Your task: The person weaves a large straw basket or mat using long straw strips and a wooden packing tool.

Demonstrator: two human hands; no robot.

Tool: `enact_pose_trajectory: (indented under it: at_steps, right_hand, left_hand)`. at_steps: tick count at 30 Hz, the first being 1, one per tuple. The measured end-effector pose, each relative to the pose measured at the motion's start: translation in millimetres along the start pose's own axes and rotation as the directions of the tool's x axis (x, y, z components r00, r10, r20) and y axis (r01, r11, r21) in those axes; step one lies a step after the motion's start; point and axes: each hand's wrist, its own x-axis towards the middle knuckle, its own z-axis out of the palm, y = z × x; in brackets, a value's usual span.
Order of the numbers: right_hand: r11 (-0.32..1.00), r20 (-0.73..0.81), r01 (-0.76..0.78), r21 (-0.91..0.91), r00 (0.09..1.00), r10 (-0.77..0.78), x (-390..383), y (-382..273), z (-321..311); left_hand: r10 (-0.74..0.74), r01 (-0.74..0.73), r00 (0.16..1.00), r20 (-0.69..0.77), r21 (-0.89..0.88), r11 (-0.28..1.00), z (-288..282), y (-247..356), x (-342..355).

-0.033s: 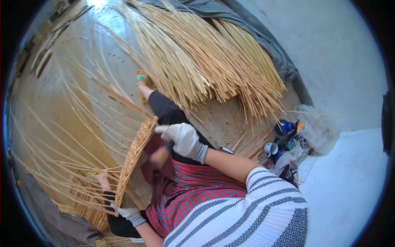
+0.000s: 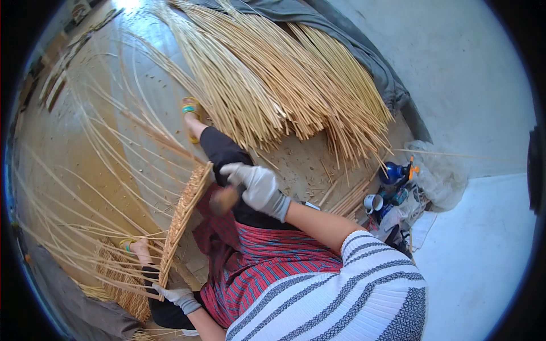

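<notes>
My left hand (image 2: 180, 298), in a pale glove, grips the near lower end of a narrow woven wicker panel (image 2: 183, 219). Long loose wicker rods (image 2: 108, 170) fan out from the panel to the left. My right hand (image 2: 256, 186), also gloved, is closed round a tool (image 2: 226, 200) with a dark part and a brown, wooden-looking end. Motion smears this tool, so its exact kind cannot be made out. It is held above my lap, right of the panel and apart from it.
Large bundles of cut rods (image 2: 284, 74) lie ahead on a grey cloth (image 2: 392, 85). At right are a blue bottle (image 2: 392, 173), a white mug (image 2: 373, 203) and plastic bags (image 2: 443, 182). Another woven piece (image 2: 122, 284) lies by my left foot, near dark cloth (image 2: 68, 295).
My right hand has shifted slightly, and the tool's brown end has swung up and a little right. The panel's upper end has moved slightly left. My left hand keeps its hold.
</notes>
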Motion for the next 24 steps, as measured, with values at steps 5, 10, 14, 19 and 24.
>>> enact_pose_trajectory:
  at_steps: [5, 10, 14, 19, 24]
  right_hand:
    - [0.781, -0.044, -0.623, 0.034, 0.780, 0.624, -39.1, 181.9, -13.8]
    - [0.517, 0.286, -0.705, -0.485, 0.430, 0.856, -158.0, 273.5, 15.6]
    - [0.420, 0.382, -0.695, -0.584, 0.221, 0.897, -215.1, 265.8, 21.1]
    - [0.467, 0.437, -0.642, -0.608, 0.221, 0.872, -208.7, 250.4, 13.0]
    - [0.495, 0.230, -0.744, -0.448, 0.439, 0.869, -198.1, 272.2, -22.9]
  left_hand:
    - [0.171, -0.165, 0.985, -0.035, 0.125, 0.978, -15.9, -2.1, 15.8]
    - [0.191, -0.182, 0.978, -0.084, 0.099, 0.978, -47.0, 3.3, 38.8]
    - [0.302, -0.247, 0.919, -0.255, 0.226, 0.942, -1.1, -21.4, 14.5]
    - [-0.308, 0.102, 0.941, 0.143, 0.746, 0.658, 31.7, 33.1, 191.5]
    - [-0.486, 0.012, 0.850, 0.205, 0.914, 0.406, 60.2, 34.4, 280.2]
